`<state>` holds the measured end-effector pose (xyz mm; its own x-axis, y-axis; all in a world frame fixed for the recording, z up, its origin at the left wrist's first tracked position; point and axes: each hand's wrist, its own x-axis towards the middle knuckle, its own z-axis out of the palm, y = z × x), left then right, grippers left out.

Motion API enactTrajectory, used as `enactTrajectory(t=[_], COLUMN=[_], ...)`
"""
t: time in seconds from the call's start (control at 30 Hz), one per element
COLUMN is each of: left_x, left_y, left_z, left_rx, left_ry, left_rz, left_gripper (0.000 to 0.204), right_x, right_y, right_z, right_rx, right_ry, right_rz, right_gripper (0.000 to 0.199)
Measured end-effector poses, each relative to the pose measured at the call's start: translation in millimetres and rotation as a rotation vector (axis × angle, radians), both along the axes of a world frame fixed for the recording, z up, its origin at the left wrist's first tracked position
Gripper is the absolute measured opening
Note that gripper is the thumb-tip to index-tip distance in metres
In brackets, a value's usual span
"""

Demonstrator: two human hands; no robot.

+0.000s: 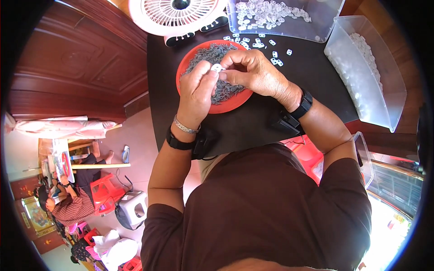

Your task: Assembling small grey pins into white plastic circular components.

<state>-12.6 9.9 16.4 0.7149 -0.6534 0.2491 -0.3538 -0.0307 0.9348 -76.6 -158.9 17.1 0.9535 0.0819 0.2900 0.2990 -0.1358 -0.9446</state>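
My left hand (196, 92) and my right hand (253, 72) meet over a red plate (226, 106) heaped with small thin grey metal pieces (212, 54). Both pinch one small white plastic piece (217, 67) between their fingertips. Each wrist wears a black band; the left also has a silver bracelet. The plate rests on a black table (253, 122). Loose white plastic pieces (260, 43) lie scattered just beyond the plate.
A white and pink fan (176, 16) stands at the table's far edge. Two clear plastic bins hold white pieces, one at the back (282, 18), one on the right (366, 77). Another person (68, 203) sits far left near red stools (106, 192).
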Motion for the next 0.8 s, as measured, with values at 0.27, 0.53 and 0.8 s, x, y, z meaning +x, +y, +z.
enactTrajectory(t=[0.27, 0.53, 0.8], left_x=[2.0, -0.3, -1.8], left_y=[0.7, 0.2, -0.4], left_z=[-0.4, 4.3, 0.5], left_rx=[-0.113, -0.113, -0.057], left_ry=[0.144, 0.209, 0.173], left_rz=[-0.045, -0.002, 0.000], left_gripper=[0.021, 0.022, 0.021], right_x=[1.0, -0.3, -1.5], right_y=[0.4, 1.5, 1.6], right_z=[-4.3, -1.4, 0.1], right_rx=[0.148, 0.092, 0.038], right_ry=[0.198, 0.182, 0.145], right_rz=[0.055, 0.050, 0.003], right_gripper=[0.010, 0.012, 0.012])
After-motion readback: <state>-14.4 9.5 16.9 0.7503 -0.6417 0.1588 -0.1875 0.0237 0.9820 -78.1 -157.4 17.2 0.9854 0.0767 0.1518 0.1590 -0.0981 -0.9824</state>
